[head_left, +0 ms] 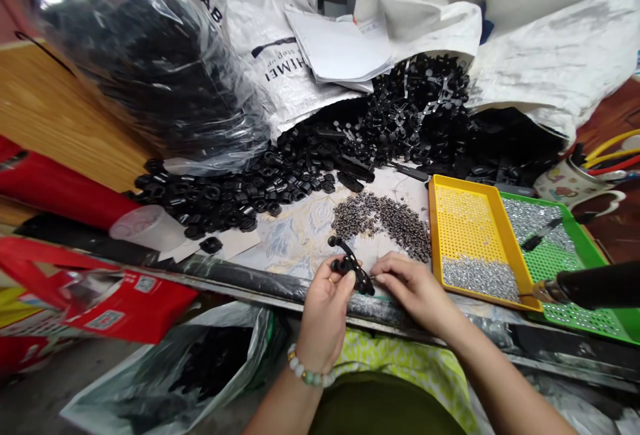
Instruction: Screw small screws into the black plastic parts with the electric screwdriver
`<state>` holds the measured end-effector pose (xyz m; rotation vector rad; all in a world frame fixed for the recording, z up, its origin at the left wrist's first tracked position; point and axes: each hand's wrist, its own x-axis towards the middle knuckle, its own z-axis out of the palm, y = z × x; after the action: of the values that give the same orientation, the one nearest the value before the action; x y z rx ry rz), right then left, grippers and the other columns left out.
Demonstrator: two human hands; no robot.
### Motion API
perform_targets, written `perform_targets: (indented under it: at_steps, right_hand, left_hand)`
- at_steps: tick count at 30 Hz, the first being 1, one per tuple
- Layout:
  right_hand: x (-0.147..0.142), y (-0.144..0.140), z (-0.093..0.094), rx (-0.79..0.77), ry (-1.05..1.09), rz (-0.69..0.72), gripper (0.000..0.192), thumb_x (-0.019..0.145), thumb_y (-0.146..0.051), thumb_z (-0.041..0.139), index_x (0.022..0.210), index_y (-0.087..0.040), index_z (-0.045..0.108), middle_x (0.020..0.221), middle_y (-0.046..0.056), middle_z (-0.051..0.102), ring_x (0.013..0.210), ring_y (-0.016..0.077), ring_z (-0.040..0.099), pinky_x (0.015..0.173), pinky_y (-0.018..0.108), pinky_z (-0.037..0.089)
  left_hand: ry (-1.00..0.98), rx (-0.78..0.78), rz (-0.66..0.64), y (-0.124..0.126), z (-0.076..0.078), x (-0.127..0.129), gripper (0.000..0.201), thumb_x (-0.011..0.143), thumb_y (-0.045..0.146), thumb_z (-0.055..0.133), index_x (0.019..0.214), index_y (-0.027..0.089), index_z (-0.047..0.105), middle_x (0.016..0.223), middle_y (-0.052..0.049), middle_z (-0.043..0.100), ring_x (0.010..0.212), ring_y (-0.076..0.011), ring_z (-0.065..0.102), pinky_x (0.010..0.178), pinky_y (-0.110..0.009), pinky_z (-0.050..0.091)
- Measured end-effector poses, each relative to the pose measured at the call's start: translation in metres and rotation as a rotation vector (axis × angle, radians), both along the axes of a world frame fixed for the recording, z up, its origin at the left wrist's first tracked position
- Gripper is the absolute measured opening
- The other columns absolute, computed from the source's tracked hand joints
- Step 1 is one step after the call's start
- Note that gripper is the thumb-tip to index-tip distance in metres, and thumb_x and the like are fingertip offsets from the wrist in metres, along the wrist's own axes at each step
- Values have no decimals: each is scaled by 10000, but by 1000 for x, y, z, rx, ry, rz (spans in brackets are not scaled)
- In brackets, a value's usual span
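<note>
My left hand (pixel 325 311) grips a black plastic part (pixel 350 265) with curved arms, held just above the table's front edge. My right hand (pixel 407 285) rests beside it with fingertips pinched against the part's right end; whatever small piece it pinches is too tiny to make out. A heap of small dark screws (pixel 385 218) lies just beyond both hands. Black ring-shaped parts (pixel 225 195) spread to the left, and a big pile of black plastic pieces (pixel 415 121) spills from white sacks behind.
A yellow perforated tray (pixel 463 221) holding silver screws sits right of my hands, with a green tray (pixel 565 255) beside it. A dark tool (pixel 590 285) lies over the green tray. A clear bag of black parts (pixel 145 55) stands at back left; a mug (pixel 567 181) at right.
</note>
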<state>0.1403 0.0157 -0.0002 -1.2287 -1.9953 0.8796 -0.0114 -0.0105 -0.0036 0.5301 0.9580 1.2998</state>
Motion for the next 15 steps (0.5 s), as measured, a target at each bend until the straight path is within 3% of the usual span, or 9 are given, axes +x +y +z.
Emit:
perform_targets:
  at_steps: [3, 6, 10, 15]
  right_hand:
    - [12, 25, 8, 110, -144, -165, 171, 857, -165, 447, 847, -174, 618, 852, 58, 591, 818, 158, 553, 757, 289, 451]
    - [5, 47, 6, 219, -352, -294, 182, 841, -153, 459, 851, -153, 641, 857, 84, 557, 841, 189, 519, 769, 313, 437]
    - [-13, 59, -2, 212, -534, -226, 192, 851, -187, 454, 853, -185, 646, 858, 75, 529, 857, 197, 485, 759, 308, 415]
    - [-22, 57, -8, 223, -671, -183, 146, 834, -236, 493, 853, -177, 625, 901, 89, 518, 871, 213, 464, 757, 325, 386]
  left_hand:
    - [-38, -30, -67, 6, 2, -4, 261, 788, 211, 601, 1035, 181, 522, 946, -25, 613, 904, -128, 557, 833, -260, 410]
    - [-67, -72, -84, 11, 2, -6, 279, 760, 212, 634, 1018, 192, 529, 879, -6, 614, 841, -124, 582, 750, -244, 425]
    - [-96, -75, -97, 13, -2, -10, 188, 771, 201, 625, 944, 185, 554, 870, -7, 610, 856, -132, 598, 726, -236, 433]
    - [-107, -42, -118, 11, -6, -13, 130, 777, 193, 623, 902, 161, 605, 861, -19, 630, 883, -135, 598, 828, -265, 433]
